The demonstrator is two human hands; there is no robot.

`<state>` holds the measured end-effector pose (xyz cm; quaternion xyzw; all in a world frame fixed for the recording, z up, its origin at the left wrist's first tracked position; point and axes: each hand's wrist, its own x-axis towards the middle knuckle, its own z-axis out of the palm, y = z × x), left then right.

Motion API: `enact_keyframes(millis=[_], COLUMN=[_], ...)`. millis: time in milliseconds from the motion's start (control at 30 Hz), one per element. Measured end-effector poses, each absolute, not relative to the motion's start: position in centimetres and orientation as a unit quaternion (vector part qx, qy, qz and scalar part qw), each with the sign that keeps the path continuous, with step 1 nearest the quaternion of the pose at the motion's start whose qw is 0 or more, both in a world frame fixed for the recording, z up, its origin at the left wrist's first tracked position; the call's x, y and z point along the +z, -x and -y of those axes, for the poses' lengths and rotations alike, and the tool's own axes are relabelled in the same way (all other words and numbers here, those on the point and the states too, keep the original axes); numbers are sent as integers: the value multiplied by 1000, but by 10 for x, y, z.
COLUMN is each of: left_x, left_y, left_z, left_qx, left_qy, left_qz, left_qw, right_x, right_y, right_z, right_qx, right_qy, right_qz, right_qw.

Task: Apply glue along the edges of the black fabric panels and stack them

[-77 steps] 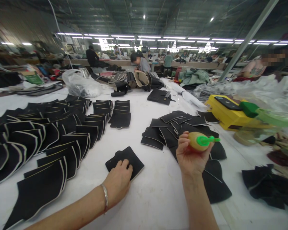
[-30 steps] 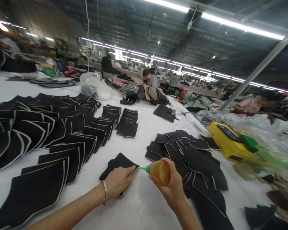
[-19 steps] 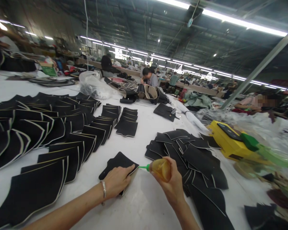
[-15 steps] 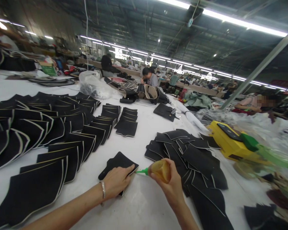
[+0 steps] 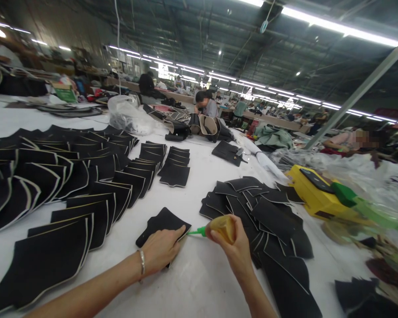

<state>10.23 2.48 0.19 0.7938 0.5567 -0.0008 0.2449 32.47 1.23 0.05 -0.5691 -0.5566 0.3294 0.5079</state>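
A black piece with a pale edge lies on the white tabletop in front of me. My left hand rests over it, index finger stretched to its right corner and the other fingers partly out of sight. Wrapped in my right hand is a squeeze bottle of amber liquid, tipped on its side. Its thin green nozzle points left, with the tip at the piece's right edge by my index fingertip.
Overlapping black pieces spread in rows at left. A loose pile lies right of my right hand. Farther right stands a yellow box with a phone-like object on top. A clear plastic bag sits behind; people work in the background.
The view has shifted slightly. My right hand and the bottle have moved a little, the nozzle staying at the piece's right edge. My left hand stays on the piece.
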Motion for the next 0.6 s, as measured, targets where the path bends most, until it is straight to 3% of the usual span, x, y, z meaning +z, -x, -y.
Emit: enact_keyframes(millis=[600], left_x=[-6], left_y=[-103], left_z=[-20], left_qx=[1], left_qy=[-794], left_qz=[-560], left_qw=[236], right_x=[-5], right_y=[-323], right_z=[-8], right_qx=[297], right_qy=[592], right_qz=[548], right_qw=[510])
